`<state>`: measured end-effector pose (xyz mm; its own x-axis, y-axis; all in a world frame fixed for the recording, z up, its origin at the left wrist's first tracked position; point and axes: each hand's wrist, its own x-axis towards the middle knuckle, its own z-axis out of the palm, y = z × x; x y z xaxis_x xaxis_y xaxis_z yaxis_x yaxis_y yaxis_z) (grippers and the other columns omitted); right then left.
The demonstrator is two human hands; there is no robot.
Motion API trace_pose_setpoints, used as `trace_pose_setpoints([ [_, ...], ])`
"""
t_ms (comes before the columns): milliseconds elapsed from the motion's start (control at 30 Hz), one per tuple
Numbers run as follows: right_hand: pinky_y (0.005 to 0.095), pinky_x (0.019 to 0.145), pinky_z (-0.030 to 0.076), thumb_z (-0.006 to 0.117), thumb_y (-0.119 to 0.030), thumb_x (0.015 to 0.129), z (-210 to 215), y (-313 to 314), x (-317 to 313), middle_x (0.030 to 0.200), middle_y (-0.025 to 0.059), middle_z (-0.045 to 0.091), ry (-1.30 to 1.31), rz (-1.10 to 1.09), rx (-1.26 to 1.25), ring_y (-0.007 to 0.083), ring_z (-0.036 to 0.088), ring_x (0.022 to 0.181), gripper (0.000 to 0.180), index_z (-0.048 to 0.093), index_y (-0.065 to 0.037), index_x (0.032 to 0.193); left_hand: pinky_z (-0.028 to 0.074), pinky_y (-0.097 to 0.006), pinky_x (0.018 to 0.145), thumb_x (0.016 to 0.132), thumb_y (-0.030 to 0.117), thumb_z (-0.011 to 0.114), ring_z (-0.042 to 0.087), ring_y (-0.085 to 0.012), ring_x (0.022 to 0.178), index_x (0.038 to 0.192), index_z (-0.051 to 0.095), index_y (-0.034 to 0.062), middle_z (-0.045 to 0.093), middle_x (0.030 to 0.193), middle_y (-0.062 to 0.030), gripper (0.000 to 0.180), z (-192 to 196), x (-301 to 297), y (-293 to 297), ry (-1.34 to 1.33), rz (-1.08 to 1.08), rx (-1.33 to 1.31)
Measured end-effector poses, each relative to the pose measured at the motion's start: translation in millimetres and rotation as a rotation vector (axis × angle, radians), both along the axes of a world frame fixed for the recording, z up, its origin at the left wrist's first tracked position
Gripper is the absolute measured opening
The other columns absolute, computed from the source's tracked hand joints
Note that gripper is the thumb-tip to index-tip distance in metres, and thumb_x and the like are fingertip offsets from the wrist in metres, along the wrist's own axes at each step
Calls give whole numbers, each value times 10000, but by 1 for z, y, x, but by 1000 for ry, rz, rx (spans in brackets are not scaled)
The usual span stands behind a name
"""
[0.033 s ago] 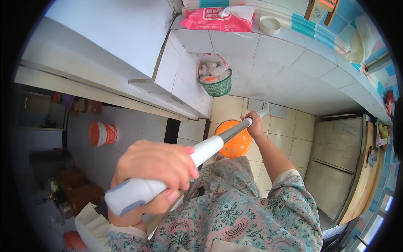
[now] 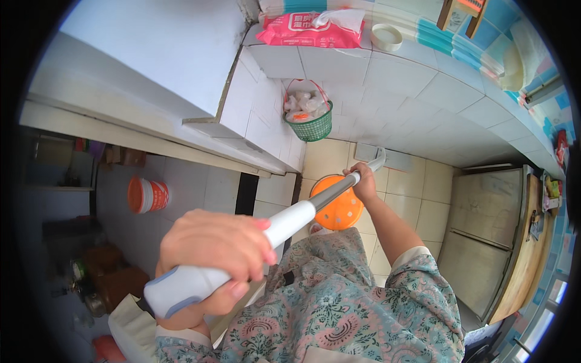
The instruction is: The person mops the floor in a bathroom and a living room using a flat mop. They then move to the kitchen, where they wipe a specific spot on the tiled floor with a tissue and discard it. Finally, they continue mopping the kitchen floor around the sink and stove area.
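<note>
The mop handle [image 2: 290, 219] runs diagonally through the middle of the view, from a thick white grip with a blue-grey band at the lower left to a thin grey metal shaft that ends near the tiled floor [image 2: 407, 202] at the upper right. Its far end meets a pale flat part lying on the floor beside the wall; the detail there is too small to tell.

The left hand [image 2: 212, 254] is wrapped around the thick grip, fingers curled over the top and thumb underneath, fully closed on it. The right hand [image 2: 365, 183] is closed around the thin shaft farther along, with the arm extended forward and down.

An orange round bucket [image 2: 340, 209] with small pale holes in its top stands on the floor directly under the shaft, just beside the right hand. The person wears a floral garment [image 2: 339, 308] in teal and pink with pale cuffs.

A green basket [image 2: 310, 118] with a red handle hangs against the white tiled counter face, holding pale wrapped items. On the counter top above it lie a pink packet [image 2: 308, 33] and a white round lid [image 2: 387, 37]. An orange and white tub [image 2: 147, 195] stands on the floor well to the left. A pale cabinet [image 2: 484, 230] stands at the right, next to a wooden board [image 2: 523, 266].
</note>
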<state>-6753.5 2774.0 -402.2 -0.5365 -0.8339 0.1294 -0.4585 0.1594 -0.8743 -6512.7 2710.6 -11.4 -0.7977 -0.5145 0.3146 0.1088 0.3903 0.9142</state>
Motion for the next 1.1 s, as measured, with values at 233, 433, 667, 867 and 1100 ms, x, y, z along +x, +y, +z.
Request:
trace_pose_setpoints([
  [233,418,682,420,726,-225,697,24,-53,77,706,143,563,-74,129,-68,347,523,725,256,564,-30,667,487,-350,827,637,177,622,644,-159,609,588,517,122,626,583,-9,129,51,45,-8,-163,-48,-168],
  [433,397,720,442,704,-215,705,29,-72,100,777,158,589,-81,412,108,348,537,804,217,592,-29,706,479,-349,844,626,207,630,617,-161,588,606,497,133,615,575,-11,153,57,75,17,-238,103,-136],
  [667,384,796,448,597,-85,685,33,-61,107,830,118,611,-1,437,148,310,534,871,80,604,-55,759,485,-360,843,651,210,627,628,-153,565,518,482,132,616,546,-9,211,27,118,5,-64,104,-162],
  [867,378,781,434,611,-75,663,8,-12,58,778,110,600,82,237,199,316,533,829,69,593,-50,725,465,-405,883,633,168,619,647,-212,621,553,510,96,634,591,-68,154,-22,105,3,-4,52,-1],
  [1100,437,873,379,686,-205,711,-15,3,31,722,109,571,106,170,180,324,527,796,201,565,-47,681,502,-390,801,608,150,626,661,-233,655,580,531,84,645,623,-70,120,-24,72,11,-140,101,-27],
])
